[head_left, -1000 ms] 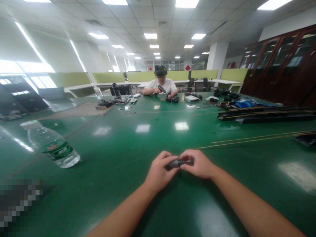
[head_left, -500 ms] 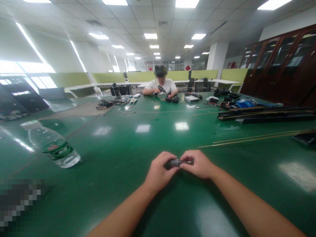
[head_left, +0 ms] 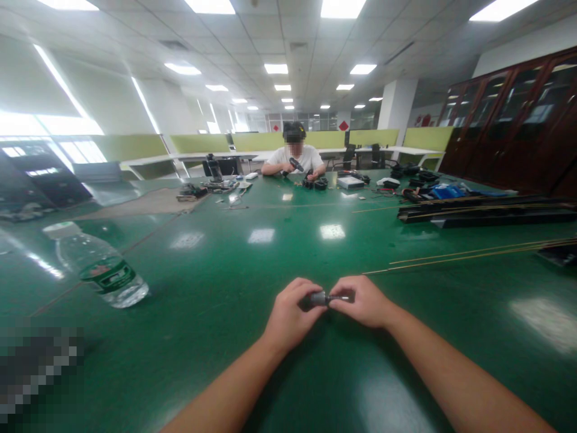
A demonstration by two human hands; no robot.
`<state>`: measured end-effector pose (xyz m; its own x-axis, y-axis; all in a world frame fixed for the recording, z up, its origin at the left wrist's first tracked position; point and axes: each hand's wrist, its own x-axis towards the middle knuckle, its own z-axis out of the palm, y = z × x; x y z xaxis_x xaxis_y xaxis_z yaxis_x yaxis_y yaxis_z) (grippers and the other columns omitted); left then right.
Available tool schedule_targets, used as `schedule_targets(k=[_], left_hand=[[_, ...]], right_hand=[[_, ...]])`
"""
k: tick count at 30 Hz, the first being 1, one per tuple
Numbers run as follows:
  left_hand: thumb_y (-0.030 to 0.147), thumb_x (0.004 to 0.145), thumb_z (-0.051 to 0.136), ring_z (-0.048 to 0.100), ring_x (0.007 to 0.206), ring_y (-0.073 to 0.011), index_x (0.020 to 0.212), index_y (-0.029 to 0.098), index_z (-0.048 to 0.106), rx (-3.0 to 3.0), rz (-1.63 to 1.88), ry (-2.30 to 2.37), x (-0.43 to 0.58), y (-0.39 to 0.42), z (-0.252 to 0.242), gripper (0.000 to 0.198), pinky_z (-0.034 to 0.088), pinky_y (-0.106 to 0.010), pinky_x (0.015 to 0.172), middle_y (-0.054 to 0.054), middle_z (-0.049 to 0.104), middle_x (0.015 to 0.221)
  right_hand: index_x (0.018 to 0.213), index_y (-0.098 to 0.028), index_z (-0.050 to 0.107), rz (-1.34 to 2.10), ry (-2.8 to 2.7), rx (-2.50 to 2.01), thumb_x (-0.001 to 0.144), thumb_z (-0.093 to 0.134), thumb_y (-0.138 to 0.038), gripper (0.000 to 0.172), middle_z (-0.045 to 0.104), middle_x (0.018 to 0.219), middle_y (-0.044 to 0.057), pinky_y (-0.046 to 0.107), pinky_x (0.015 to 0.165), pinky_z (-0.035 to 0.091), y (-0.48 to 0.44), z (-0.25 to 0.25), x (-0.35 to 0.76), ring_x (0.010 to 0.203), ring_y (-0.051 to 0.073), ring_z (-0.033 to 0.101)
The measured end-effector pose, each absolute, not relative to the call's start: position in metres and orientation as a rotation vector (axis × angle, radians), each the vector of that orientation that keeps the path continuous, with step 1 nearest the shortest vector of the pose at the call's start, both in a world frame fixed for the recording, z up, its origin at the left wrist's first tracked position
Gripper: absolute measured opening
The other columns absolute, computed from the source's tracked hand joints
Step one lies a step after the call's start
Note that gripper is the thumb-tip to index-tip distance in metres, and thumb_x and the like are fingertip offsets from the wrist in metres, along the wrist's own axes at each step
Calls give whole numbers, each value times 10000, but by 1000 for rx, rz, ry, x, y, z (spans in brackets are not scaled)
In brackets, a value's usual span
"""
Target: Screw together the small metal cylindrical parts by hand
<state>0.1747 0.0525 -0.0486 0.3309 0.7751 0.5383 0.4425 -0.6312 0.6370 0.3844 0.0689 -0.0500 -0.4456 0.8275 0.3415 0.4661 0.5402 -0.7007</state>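
Near the front of the green table, my left hand [head_left: 293, 310] is wrapped round the thick end of a short, dark cylindrical tool [head_left: 318, 298] with a grey collar. From it a thin metal shaft [head_left: 339, 297] points right, lying roughly level. The thumb and fingers of my right hand [head_left: 363, 300] pinch this shaft close to the collar, and its tip shows within the curl of the fingers. Both hands are a little above the table or resting on it; I cannot tell which. My left palm hides the far end of the tool.
A water bottle [head_left: 110, 273] stands at the left. Thin brass-coloured rods [head_left: 433, 258] and long black profiles [head_left: 478, 211] lie at the right. Across the green table [head_left: 234, 264] a person [head_left: 294, 157] holds a dark power tool [head_left: 296, 163] among cables and parts.
My hands keep the same grip on the tool, with hardly any movement. The whole view has shifted very slightly.
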Motion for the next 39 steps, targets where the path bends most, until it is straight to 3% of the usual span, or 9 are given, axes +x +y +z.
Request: schedule_targets(k=[39], left_hand=[[128, 727, 738, 603, 891, -183, 936, 203, 676, 2194, 1262, 1158, 165, 58, -46, 231, 491, -319, 812, -41, 651, 942]], right_hand=[[815, -169, 725, 680, -2068, -1101, 784, 677, -272, 118, 689, 741, 43, 279, 628, 453, 73, -48, 399, 672, 173, 605]])
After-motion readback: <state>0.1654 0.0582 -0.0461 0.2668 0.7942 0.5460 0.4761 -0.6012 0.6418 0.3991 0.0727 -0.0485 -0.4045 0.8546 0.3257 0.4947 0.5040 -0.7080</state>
